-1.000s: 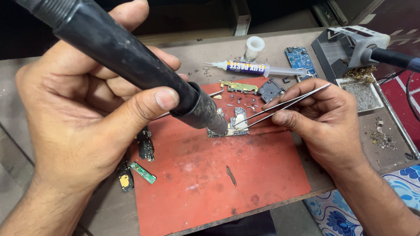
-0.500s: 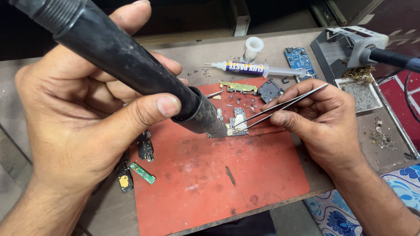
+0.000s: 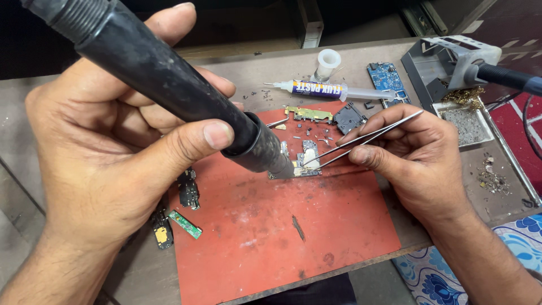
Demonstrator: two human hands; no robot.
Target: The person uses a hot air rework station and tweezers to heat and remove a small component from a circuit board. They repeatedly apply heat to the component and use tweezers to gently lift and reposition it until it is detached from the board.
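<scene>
Head view: left hand [image 3: 107, 164] wrapped tight round black hot-air handpiece [image 3: 169, 85], nozzle angled down-right onto small circuit board [image 3: 302, 164] on red mat [image 3: 293, 237]. Right hand [image 3: 415, 161] pinches tweezers [image 3: 361, 138], tips touching board from the right; long axis upper-right to lower-left.

A worn grey-brown workbench [image 3: 271, 70] fills the view, scuffed and dusty beyond the fingers. Its far edge meets a dark recess with a pale upright post [image 3: 309, 22]. Below the near edge, under the right-side fingers, lies blue-and-white floral cloth [image 3: 429, 279]. Light falls evenly and bright, casting soft shadows.
</scene>
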